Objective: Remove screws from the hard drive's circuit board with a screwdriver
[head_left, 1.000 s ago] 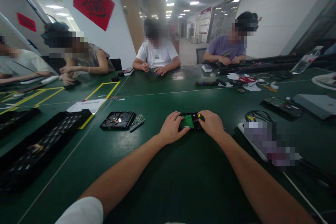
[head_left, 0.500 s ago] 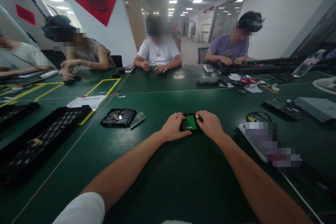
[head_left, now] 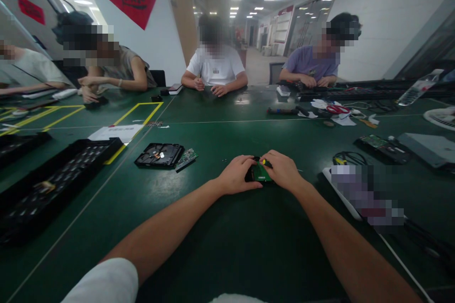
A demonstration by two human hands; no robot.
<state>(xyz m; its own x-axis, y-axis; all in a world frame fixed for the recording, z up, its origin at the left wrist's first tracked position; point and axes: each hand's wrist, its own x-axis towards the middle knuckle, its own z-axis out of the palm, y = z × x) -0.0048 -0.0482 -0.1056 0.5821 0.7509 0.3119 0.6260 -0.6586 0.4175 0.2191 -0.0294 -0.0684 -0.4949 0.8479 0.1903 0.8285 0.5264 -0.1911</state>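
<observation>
Between my hands a black device with a green circuit board (head_left: 263,176), which looks like a hard drive, lies on the dark green table. My left hand (head_left: 234,176) grips its left side, with the thumb along the near edge and the fingers at the far edge. Over its upper right part, my right hand (head_left: 282,170) is closed on a small screwdriver (head_left: 266,163) with a black and yellow handle. The tip of the screwdriver is hidden behind my fingers. Tiny screw-like bits (head_left: 223,160) lie just left of the device.
An opened black casing (head_left: 159,155) and a loose circuit board (head_left: 187,158) lie to the left, near a long black tray (head_left: 71,175). On the right are a cable (head_left: 350,158), another black device (head_left: 382,147) and a white-edged object (head_left: 341,194). Several people sit across the table.
My right hand has shifted slightly left and inward over the device with the screwdriver. The device sits a little lower in view; my left hand keeps its grip.
</observation>
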